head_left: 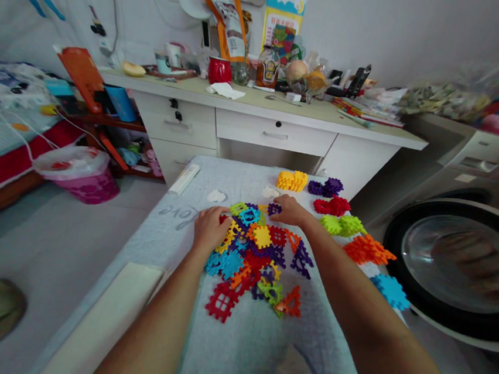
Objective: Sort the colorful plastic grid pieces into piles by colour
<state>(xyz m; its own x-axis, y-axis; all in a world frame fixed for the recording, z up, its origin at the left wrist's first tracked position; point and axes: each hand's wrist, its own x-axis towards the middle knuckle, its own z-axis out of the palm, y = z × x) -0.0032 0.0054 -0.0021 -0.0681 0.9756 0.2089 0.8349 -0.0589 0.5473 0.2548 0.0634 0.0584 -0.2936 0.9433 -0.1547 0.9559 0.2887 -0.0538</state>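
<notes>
A loose heap of colourful interlocking plastic pieces (256,260), some with window-like openings, lies on the cloth-covered table. At the heap's left edge, my left hand (210,228) is closed, with a bit of a red piece (223,218) showing between thumb and fingers; a yellow piece (227,238) is right beside it. My right hand (290,210) reaches to the far side of the heap, its fingertips closed on a purple square piece (274,210). The undersides of both hands are hidden.
Sorted by colour along the table's right side are yellow (292,180), purple (326,187), red (331,205), green (343,225), orange (369,249) and blue (390,291) pieces. A white desk (277,125) stands behind; a washing machine (445,264) is at right.
</notes>
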